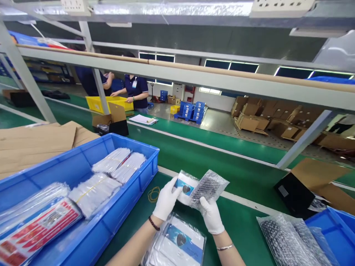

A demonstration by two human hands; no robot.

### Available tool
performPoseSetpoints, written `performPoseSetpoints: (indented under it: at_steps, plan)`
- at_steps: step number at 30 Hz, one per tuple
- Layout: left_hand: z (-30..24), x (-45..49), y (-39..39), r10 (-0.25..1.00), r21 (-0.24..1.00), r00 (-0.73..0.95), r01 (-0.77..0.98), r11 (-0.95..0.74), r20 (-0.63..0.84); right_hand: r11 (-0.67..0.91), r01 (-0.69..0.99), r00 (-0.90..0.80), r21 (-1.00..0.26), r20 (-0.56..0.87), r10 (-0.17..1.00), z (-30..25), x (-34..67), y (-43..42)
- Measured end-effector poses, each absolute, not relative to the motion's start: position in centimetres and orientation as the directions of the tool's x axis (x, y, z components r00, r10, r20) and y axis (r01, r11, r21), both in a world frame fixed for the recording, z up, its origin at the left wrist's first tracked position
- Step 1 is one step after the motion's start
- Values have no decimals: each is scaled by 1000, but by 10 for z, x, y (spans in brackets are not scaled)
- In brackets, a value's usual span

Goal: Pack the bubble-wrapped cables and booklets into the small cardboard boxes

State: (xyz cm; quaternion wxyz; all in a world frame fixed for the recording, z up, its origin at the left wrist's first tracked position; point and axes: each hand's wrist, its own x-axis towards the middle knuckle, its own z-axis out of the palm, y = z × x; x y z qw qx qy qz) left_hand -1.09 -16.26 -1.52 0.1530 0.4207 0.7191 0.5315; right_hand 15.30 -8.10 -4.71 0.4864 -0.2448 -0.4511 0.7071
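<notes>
My left hand (166,199), in a white glove, pinches a blue-and-white printed packet (184,187) in a transparent plastic sleeve. In my gloved right hand (212,216) is a bubble-wrap pouch (210,186) with something dark grey showing through. The pouch overlaps the right side of the packet, and I cannot tell whether one is partly inside the other. Below my hands lies a stack of similar printed packets (181,242) in plastic, partly covered by my left forearm. Yellowish rubber bands (153,194) lie left of my left hand.
On the left, a blue bin (135,197) holds bundled plastic-sleeved packets (94,192). More bubble-wrap pouches (288,242) lie at right, beside an open black box (294,194) and another blue bin (337,229). A shelf frame (194,75) crosses above; co-workers stand behind a yellow bin (93,104).
</notes>
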Motion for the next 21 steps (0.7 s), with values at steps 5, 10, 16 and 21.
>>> performPoseSetpoints:
  at_steps: [5,10,16,21]
  plan:
    - [-38,-19,-158,844,912,-532,376,160,71,-219,-426,-470,-878,8,882,-85,152,-62]
    - [-51,-25,-152,877,852,-470,497,167,102,-192,-371,-453,-909,-4,892,-95,158,-51]
    - [-59,-40,-151,898,852,-436,489,184,57,-96,-250,-522,-963,51,851,-89,162,-48]
    - [-61,-45,-152,912,815,-410,529,235,2,-29,-200,-530,-979,83,844,-77,160,-47]
